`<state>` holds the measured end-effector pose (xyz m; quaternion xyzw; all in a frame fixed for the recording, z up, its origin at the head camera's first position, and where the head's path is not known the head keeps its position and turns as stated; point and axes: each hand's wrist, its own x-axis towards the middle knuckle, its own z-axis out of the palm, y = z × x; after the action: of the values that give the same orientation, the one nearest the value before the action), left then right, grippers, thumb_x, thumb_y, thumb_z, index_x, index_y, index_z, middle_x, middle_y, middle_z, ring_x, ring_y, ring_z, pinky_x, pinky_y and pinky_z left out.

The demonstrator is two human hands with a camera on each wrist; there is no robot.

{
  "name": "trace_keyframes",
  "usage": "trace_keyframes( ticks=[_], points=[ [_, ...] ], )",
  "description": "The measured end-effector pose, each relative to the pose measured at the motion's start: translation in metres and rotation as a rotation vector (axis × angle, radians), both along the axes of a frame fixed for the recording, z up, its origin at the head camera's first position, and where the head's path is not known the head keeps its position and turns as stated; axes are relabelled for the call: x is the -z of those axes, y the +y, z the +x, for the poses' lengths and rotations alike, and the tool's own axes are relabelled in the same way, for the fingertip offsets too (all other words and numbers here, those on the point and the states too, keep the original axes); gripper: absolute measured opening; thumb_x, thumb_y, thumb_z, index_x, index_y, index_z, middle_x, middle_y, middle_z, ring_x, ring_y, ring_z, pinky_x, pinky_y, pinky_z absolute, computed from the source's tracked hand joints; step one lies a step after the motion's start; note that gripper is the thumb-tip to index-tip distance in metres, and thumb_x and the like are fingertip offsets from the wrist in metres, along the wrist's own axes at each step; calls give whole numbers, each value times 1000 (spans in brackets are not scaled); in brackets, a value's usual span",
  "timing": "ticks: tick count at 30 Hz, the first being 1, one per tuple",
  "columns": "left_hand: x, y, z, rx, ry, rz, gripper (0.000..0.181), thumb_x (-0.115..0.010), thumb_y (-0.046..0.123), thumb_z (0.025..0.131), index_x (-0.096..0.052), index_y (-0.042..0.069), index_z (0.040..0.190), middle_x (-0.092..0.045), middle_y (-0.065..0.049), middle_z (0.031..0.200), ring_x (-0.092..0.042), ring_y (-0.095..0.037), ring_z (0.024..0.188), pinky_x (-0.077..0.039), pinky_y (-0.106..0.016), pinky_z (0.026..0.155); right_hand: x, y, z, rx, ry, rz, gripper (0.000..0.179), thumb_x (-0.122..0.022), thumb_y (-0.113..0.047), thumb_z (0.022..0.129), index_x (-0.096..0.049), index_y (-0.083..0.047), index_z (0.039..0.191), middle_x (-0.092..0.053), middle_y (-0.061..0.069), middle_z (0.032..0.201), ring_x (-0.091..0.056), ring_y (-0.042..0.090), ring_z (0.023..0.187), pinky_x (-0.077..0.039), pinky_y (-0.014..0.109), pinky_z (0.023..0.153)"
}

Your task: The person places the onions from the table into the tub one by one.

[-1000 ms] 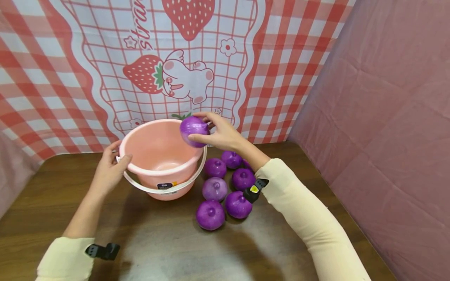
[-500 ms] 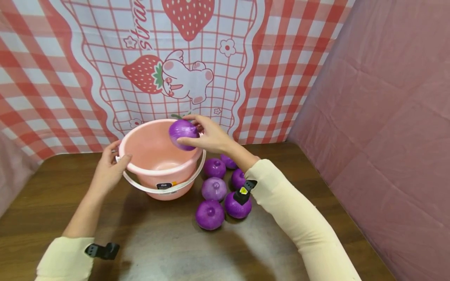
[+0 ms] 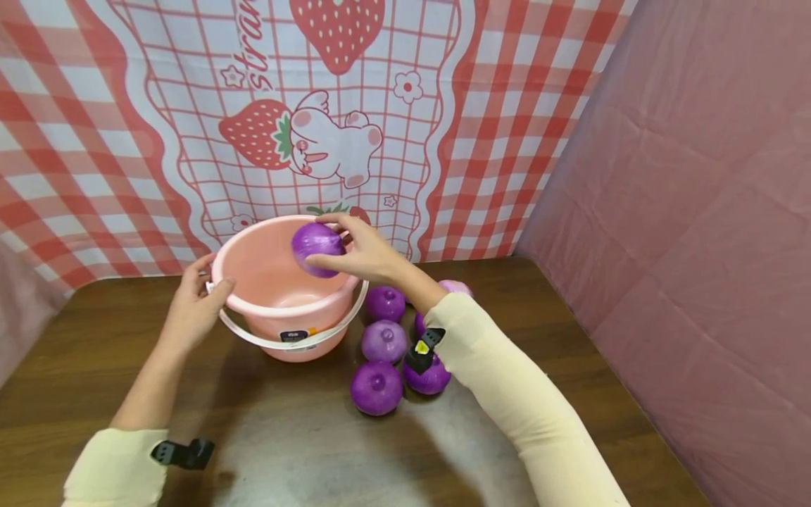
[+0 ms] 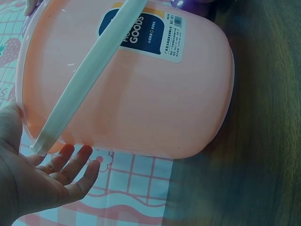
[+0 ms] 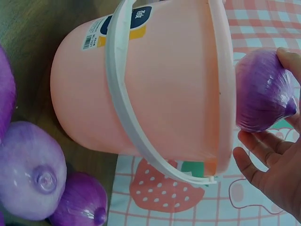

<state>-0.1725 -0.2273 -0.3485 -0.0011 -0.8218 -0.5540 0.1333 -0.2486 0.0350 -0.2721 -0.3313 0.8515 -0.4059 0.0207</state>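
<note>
My right hand (image 3: 364,252) grips a purple onion (image 3: 317,248) between thumb and fingers, over the right side of the pink bucket's mouth. In the right wrist view this onion (image 5: 265,89) shows just past the bucket's rim, its pointed stem end facing my palm. With my left hand (image 3: 198,299) I hold the bucket (image 3: 285,304) at its left rim, thumb on top and fingers outside. The left wrist view shows those fingers beneath the rim, beside the end of the white handle (image 4: 89,75). The bucket stands upright, its handle hanging down across the front.
Several more purple onions (image 3: 376,388) sit in a cluster on the wooden table (image 3: 285,436), right of the bucket; my right forearm hides some of them. A strawberry-print cloth (image 3: 494,127) hangs behind, and a pink cloth (image 3: 684,211) covers the right side.
My right hand has carried the onion left and slightly down, from the bucket's right rim to over its mouth. The left hand and the bucket stay in place.
</note>
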Motion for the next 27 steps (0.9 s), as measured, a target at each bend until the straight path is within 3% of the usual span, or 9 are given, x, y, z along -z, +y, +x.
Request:
trace_keyframes(
  ticks=[13,27],
  points=[
    [-1,0,1,-4,0,-3,60,-45,17,96,-18,-3,146,-46,-33,123,-44,17,77,-43,-2,65,9,-13,-5,-18,-41,22,70,-75,-37,77,-44,-14,136,-54,5,124,-51,15,113,-47,22,94],
    [-2,1,3,-2,7,-1,61,-46,22,95,-19,-3,145,-45,-35,125,-44,16,80,-43,-2,67,16,-28,-7,-68,15,-12,68,-78,-26,73,-48,-8,132,-53,10,125,-54,17,108,-48,19,90]
  ],
)
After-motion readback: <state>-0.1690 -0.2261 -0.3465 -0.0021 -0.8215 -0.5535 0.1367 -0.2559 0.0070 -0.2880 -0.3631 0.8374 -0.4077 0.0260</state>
